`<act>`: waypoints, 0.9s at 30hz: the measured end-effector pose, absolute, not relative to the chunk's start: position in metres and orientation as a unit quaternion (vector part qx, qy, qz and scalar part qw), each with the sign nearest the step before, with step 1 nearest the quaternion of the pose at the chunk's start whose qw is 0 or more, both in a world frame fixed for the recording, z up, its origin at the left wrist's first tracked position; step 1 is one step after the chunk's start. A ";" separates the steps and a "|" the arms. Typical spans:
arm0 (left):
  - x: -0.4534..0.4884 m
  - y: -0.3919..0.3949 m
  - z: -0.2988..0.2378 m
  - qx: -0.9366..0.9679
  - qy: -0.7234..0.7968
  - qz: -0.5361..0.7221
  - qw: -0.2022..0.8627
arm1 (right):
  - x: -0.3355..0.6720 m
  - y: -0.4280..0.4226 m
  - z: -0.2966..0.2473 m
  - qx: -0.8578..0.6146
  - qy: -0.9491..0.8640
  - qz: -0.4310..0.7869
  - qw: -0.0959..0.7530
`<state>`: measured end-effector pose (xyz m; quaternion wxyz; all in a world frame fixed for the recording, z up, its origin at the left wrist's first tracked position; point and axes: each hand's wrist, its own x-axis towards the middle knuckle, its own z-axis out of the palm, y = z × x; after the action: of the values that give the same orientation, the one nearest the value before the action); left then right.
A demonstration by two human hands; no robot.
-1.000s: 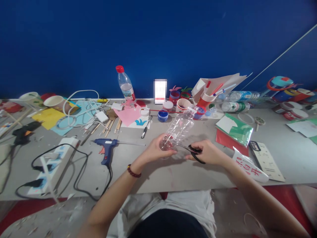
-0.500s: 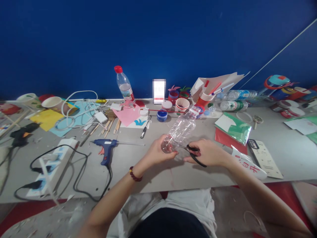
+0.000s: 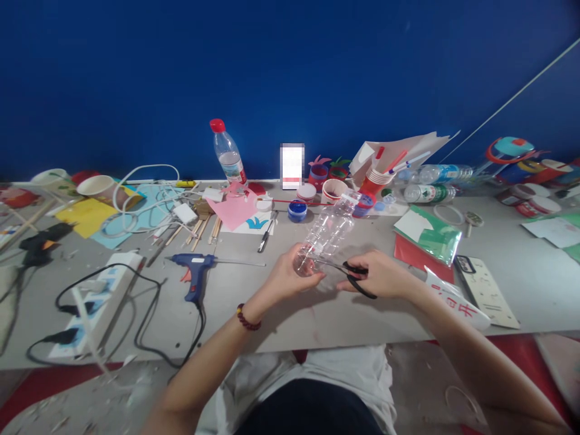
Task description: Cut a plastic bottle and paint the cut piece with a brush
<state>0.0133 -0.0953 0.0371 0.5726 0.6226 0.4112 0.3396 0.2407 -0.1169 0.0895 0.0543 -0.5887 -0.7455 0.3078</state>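
Head view. Looks down on a cluttered grey table [image 3: 272, 320] set against a blue wall.

Grips the base end of a clear plastic bottle [image 3: 330, 229] in the left hand [image 3: 286, 277], with fingers curled round from below and thumb over the top, closed firmly on it. Holds the bottle lifted just off the table and slanted, neck pointing away and to the right, toward the paper cups [image 3: 335, 190]. Carries black-handled scissors [image 3: 352, 275] in the right hand [image 3: 385, 275], fingers through the loops and clenched about the handles. Sets the blades leftward against the bottle's lower wall, just beside the left thumb. Cannot tell whether the blades stand parted or how deep they bite: too thin and glassy there.

Seems, as a judgement, early in the cut. Shows the bottle in one piece, the base not separated, and no loose ring or offcut of clear plastic near the hands. Leaves, by the look of it, most of the way round the wall yet to be cut.

Places the bottle between the two hands: base inside the left grip, scissor tips at its wall, right hand just beside it to the right and not touching it.

Shows a blue glue gun [image 3: 194, 269] to the left, near the left wrist with its bead bracelet [image 3: 247, 318]. Shows a power strip [image 3: 97, 296] farther left and a red-capped water bottle [image 3: 228, 154] upright at the wall. Shows a blue paint pot [image 3: 298, 210] beyond the hands and green and red paper sheets [image 3: 430, 238] to the right.
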 end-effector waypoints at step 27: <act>0.013 -0.094 0.038 0.665 0.500 0.366 0.417 | 0.244 -0.114 0.083 -0.605 -0.674 0.412 0.093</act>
<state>0.0131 -0.0942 0.0379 0.4170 0.6649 0.4999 0.3662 0.2445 -0.1138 0.0835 0.0929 -0.6054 -0.6744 0.4125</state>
